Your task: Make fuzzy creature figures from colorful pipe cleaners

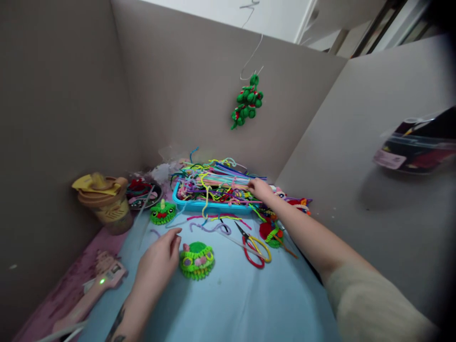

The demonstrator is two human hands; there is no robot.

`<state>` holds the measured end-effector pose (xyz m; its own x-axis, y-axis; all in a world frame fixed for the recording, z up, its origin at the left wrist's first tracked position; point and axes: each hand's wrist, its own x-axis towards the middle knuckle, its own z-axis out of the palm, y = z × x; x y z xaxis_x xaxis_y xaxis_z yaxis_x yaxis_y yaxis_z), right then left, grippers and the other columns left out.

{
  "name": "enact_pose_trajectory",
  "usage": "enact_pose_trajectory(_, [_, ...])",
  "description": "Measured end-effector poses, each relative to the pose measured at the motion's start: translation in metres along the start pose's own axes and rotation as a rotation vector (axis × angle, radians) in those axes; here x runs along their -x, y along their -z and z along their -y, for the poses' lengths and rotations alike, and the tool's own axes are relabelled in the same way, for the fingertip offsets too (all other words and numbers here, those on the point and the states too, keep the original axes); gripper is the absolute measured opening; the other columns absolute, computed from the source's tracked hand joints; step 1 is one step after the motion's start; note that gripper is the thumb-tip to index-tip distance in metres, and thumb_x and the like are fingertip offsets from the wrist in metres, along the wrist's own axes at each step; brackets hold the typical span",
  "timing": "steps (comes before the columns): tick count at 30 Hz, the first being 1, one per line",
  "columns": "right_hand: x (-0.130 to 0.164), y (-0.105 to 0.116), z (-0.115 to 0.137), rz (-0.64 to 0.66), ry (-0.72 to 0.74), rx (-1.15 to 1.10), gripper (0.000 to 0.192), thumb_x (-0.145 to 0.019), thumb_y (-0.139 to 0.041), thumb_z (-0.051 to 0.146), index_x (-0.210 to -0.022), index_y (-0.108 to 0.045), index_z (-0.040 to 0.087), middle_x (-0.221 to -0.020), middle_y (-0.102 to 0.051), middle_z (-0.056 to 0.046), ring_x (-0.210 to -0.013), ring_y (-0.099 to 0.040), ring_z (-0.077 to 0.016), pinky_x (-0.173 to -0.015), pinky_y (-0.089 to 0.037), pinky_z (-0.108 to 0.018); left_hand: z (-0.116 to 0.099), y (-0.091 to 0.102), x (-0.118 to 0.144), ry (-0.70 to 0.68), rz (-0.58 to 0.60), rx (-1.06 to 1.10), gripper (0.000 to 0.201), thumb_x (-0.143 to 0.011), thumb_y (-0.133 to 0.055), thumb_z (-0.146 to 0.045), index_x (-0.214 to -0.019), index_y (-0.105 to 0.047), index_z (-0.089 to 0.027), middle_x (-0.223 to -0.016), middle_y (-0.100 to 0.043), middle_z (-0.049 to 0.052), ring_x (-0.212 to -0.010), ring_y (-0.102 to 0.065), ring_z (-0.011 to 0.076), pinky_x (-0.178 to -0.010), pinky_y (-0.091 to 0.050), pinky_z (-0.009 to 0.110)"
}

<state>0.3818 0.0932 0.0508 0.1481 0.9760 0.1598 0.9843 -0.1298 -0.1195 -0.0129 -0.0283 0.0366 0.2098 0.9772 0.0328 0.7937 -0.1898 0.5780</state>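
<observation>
My right hand [261, 189] reaches into a blue tray [199, 205] heaped with several coloured pipe cleaners [213, 183], its fingers on the strands; whether it grips one I cannot tell. My left hand [158, 262] rests on the light blue table cover, fingers loosely curled and empty, just left of a green pipe-cleaner figure [197, 260] and barely apart from it. Red and yellow scissors [254, 247] lie between my two arms.
A second green figure [163, 213] sits left of the tray. A tan lidded cup [107, 202] and a dark dish [144, 194] stand at the left. A pink glue gun [101, 280] lies near the left edge. A green ornament [247, 102] hangs on the grey partition.
</observation>
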Motion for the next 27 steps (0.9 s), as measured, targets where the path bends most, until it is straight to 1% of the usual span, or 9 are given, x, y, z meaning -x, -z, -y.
enact_pose_trajectory(3, [0.000,-0.005,0.000,-0.049,-0.018,0.046,0.022,-0.075,-0.055,0.015,-0.097,-0.060,0.015,-0.100,-0.061,-0.010,-0.087,-0.057,-0.0180,-0.074,-0.039,-0.024,0.002,0.000,-0.001,-0.006,-0.004,0.003,0.040,-0.088,-0.032,-0.036,-0.117,-0.055,-0.019,-0.107,-0.067,0.008,-0.092,-0.063,0.0244,-0.074,-0.045,0.032])
enact_pose_trajectory(6, [0.001,-0.008,-0.011,-0.067,-0.087,0.031,0.027,-0.071,-0.053,0.007,-0.097,-0.058,0.014,-0.097,-0.061,-0.010,-0.085,-0.056,-0.0181,-0.070,-0.038,-0.024,0.002,0.000,-0.001,-0.006,-0.012,-0.002,0.040,-0.089,-0.032,-0.035,-0.117,-0.055,-0.020,-0.106,-0.068,0.008,-0.090,-0.063,0.0237,-0.073,-0.046,0.032])
enact_pose_trajectory(10, [0.004,-0.009,-0.027,-0.055,-0.110,-0.004,0.016,-0.075,-0.055,0.016,-0.091,-0.060,0.016,-0.087,-0.064,-0.005,-0.077,-0.055,-0.0165,-0.066,-0.037,-0.023,-0.001,-0.001,0.000,-0.019,-0.006,-0.017,0.039,-0.088,-0.033,-0.035,-0.117,-0.055,-0.020,-0.105,-0.068,0.007,-0.088,-0.064,0.0230,-0.071,-0.046,0.031])
enact_pose_trajectory(13, [0.005,-0.009,-0.031,-0.059,-0.100,-0.031,0.011,-0.078,-0.055,0.022,-0.084,-0.061,0.017,-0.082,-0.064,-0.003,-0.073,-0.055,-0.0154,-0.063,-0.036,-0.022,-0.002,0.000,0.000,-0.028,-0.007,-0.032,0.040,-0.088,-0.033,-0.035,-0.117,-0.056,-0.020,-0.103,-0.068,0.008,-0.087,-0.064,0.0230,-0.069,-0.045,0.031])
enact_pose_trajectory(19, [0.006,-0.007,-0.036,-0.103,-0.108,-0.075,0.008,-0.078,-0.052,0.021,-0.080,-0.060,0.018,-0.079,-0.065,-0.003,-0.073,-0.054,-0.0152,-0.062,-0.034,-0.022,-0.002,0.002,0.000,-0.004,0.006,-0.038,0.042,-0.088,-0.032,-0.036,-0.118,-0.055,-0.019,-0.104,-0.068,0.009,-0.085,-0.064,0.0236,-0.068,-0.045,0.032])
enact_pose_trajectory(22, [0.005,0.000,-0.051,-0.098,-0.169,-0.106,0.007,-0.078,-0.053,0.022,-0.077,-0.059,0.018,-0.072,-0.063,-0.001,-0.066,-0.054,-0.0134,-0.059,-0.034,-0.020,-0.004,0.002,0.000,-0.016,0.011,-0.021,0.042,-0.088,-0.032,-0.037,-0.118,-0.055,-0.018,-0.105,-0.068,0.009,-0.088,-0.064,0.0232,-0.070,-0.045,0.031])
enact_pose_trajectory(24, [0.005,0.007,-0.067,-0.104,-0.236,-0.113,0.007,-0.078,-0.053,0.022,-0.075,-0.059,0.018,-0.068,-0.061,0.000,-0.062,-0.053,-0.0125,-0.056,-0.034,-0.020,-0.004,0.002,0.000,-0.012,0.010,-0.020,0.042,-0.088,-0.033,-0.037,-0.119,-0.054,-0.018,-0.104,-0.068,0.008,-0.089,-0.063,0.0232,-0.069,-0.045,0.031])
enact_pose_trajectory(27, [0.011,0.020,-0.094,-0.134,-0.359,-0.096,0.007,-0.074,-0.057,0.017,-0.067,-0.057,0.017,-0.064,-0.058,-0.001,-0.061,-0.051,-0.0134,-0.054,-0.033,-0.021,-0.005,0.003,0.000,-0.001,0.016,-0.019,0.042,-0.088,-0.033,-0.038,-0.119,-0.054,-0.019,-0.101,-0.069,0.007,-0.089,-0.063,0.0235,-0.068,-0.044,0.031])
